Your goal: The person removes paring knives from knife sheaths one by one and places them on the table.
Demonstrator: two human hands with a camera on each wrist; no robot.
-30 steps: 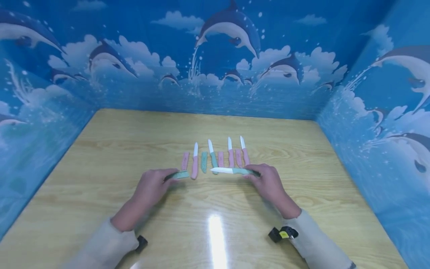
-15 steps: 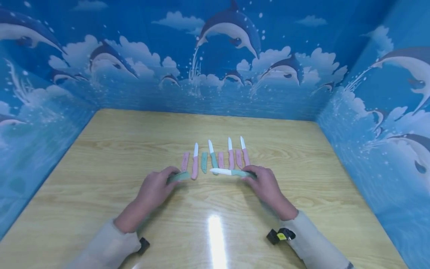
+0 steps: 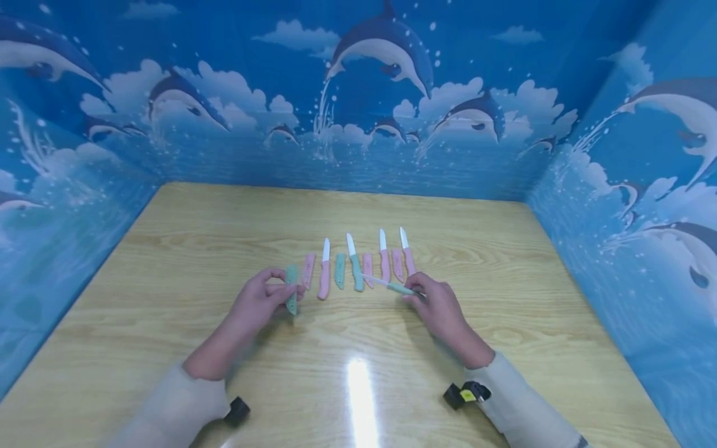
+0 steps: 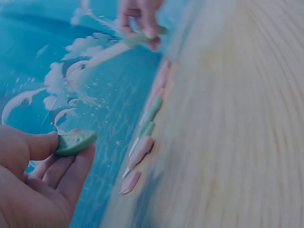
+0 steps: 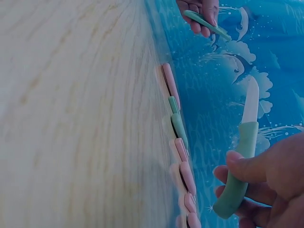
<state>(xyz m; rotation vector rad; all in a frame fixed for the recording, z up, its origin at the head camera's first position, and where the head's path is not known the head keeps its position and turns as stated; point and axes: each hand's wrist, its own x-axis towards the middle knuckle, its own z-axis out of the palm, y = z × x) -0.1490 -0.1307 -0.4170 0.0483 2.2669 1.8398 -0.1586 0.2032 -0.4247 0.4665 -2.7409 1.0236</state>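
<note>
In the head view my left hand (image 3: pixel 257 305) pinches a green knife sheath (image 3: pixel 292 290), which stands lengthwise away from me. The left wrist view has that sheath (image 4: pixel 76 143) between thumb and fingers. My right hand (image 3: pixel 445 311) grips a paring knife by its green handle (image 3: pixel 400 289), its thin white blade pointing left. Thumb and fingers wrap the handle (image 5: pixel 237 175) in the right wrist view. Knife and sheath are apart, both above the table. Just beyond lie a pink-handled knife (image 3: pixel 324 278), a green-handled knife (image 3: pixel 356 272) and a green sheath (image 3: pixel 340 271).
The row on the wooden table (image 3: pixel 358 336) also has pink sheaths, one at its left end (image 3: pixel 309 271), and more pink-handled knives, one at its right end (image 3: pixel 409 256). White blades point away from me. A blue dolphin-print backdrop (image 3: pixel 358 155) encloses the back and sides.
My left hand has turned the green sheath from pointing right to lying lengthwise away from me. The knife in my right hand has rolled, so its blade now shows edge-on. The row stays put.
</note>
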